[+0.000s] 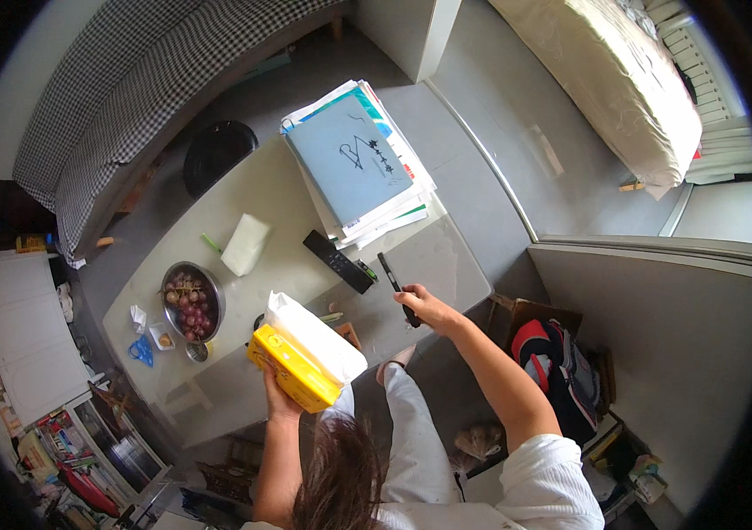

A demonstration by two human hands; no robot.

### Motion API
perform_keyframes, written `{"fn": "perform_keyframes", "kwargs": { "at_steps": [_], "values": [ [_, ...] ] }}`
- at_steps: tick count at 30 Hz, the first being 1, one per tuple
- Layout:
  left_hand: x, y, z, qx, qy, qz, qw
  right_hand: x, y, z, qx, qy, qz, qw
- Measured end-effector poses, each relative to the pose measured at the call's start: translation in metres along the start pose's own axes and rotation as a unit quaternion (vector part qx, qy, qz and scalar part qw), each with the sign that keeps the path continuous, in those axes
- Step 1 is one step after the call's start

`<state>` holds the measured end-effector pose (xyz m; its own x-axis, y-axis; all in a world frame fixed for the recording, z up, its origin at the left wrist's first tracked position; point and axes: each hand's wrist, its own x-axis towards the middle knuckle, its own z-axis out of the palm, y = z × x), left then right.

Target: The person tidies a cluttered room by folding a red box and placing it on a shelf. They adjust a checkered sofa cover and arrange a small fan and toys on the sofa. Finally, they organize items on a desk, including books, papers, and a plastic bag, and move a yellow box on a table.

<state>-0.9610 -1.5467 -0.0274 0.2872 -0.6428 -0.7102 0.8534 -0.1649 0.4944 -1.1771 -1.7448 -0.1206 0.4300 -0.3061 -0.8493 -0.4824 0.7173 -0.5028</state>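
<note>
My left hand (281,397) grips a yellow soft pack of tissues (296,371) above the near edge of the table. A thick white wad, apparently tissues (316,341), lies along the top of that pack. In my right hand (428,309) is a slim black pen-like object (390,273), pointing away from me. Just left of it lies a black remote control (337,261), with a small green-and-black item (367,270) against its side. A white block, perhaps folded tissues (247,244), rests farther back on the table (270,192).
A metal bowl of red grapes (192,301) stands at the left, near a small white dish (163,338), a metal cup (196,352) and blue plastic (141,351). A blue folder (349,159) tops a paper stack at the back. A backpack (555,377) sits right of the table.
</note>
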Motion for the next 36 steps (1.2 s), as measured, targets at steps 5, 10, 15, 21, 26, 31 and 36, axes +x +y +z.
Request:
{"fn": "perform_keyframes", "kwargs": {
  "at_steps": [5,10,15,21,26,31,36],
  "values": [
    [0.004,0.000,-0.020,-0.021,0.042,-0.025,0.999,0.000,-0.106,0.020,-0.109,0.175,-0.349,0.914],
    [0.011,-0.013,-0.005,-0.067,-0.016,-0.022,0.997,0.035,-0.216,0.025,-0.396,0.435,-0.275,0.760],
    [0.025,-0.032,-0.004,-0.029,0.012,-0.061,0.998,0.025,-0.177,0.020,-0.365,0.453,-0.433,0.689],
    [0.064,-0.077,0.048,-0.003,-0.044,-0.098,0.994,-0.076,-0.005,0.016,-0.301,0.053,-0.307,0.901],
    [0.109,-0.125,0.121,-0.001,-0.081,-0.125,0.989,-0.072,0.007,-0.034,-0.025,0.135,-0.227,0.964],
    [0.169,-0.151,0.145,0.302,0.056,-0.050,0.950,-0.008,-0.006,-0.086,-0.289,0.235,-0.233,0.898],
    [0.154,-0.158,0.148,0.345,0.005,0.061,0.937,-0.003,-0.013,-0.078,-0.211,0.321,-0.274,0.882]
  ]
}}
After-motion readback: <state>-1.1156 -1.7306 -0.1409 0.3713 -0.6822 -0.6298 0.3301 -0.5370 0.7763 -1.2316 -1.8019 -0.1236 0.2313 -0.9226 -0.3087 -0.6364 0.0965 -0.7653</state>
